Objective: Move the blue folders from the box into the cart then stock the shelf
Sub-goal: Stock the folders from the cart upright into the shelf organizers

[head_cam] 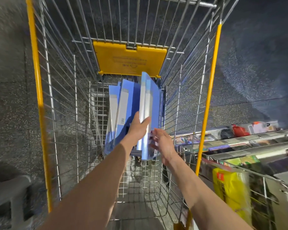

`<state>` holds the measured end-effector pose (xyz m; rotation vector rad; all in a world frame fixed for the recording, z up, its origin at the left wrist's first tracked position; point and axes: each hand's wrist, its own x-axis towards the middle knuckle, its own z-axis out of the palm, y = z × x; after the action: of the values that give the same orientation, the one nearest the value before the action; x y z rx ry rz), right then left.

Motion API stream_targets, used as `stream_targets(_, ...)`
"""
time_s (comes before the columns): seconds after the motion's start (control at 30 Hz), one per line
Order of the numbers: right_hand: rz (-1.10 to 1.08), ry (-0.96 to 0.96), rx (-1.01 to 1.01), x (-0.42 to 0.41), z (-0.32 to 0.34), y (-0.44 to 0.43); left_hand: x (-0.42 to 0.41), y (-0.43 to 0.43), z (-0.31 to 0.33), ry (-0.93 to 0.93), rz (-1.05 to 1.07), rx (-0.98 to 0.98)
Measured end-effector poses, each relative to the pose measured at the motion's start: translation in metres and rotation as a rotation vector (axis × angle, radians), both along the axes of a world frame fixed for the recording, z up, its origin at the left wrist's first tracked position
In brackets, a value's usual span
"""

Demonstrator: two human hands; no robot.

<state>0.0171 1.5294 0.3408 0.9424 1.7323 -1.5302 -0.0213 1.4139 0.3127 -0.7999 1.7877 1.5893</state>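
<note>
Speckled dark flooring is seen through the wire cart [186, 100], where the glossy blue folders [123, 103] are stacked at the far end, at 12 o'clock. One upright folder [150, 103] is clasped by the left hand [137, 128]; the right hand [163, 143], at 3 o'clock, is blurred, fingers apparently spread. Unloading appears underway; a firm two-handed lift toward the shelf [243, 143] is probably required next.

Nothing can be read outright. The yellow flap [130, 59] at the far end of the cart [208, 103] carries upside-down dark print, too blurred to make out. A white sticker [122, 121] on one blue folder [125, 110] and red marks on a yellow packet [229, 188] are equally illegible
</note>
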Motion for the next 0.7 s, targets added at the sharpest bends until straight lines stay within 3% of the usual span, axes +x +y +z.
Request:
stream_targets(0.33,-0.094,-0.039,-0.054,0.007,0.04,-0.023,0.062,-0.026,0.048,0.016,0.005,-0.157)
stream_targets(0.5,0.099,0.072,0.016,0.006,0.07,-0.039,0.096,-0.05,0.082,0.072,0.0,-0.13)
stream_targets(0.7,0.18,-0.001,-0.074,0.036,0.107,-0.072,0.134,-0.079,0.116,0.156,-0.039,-0.039)
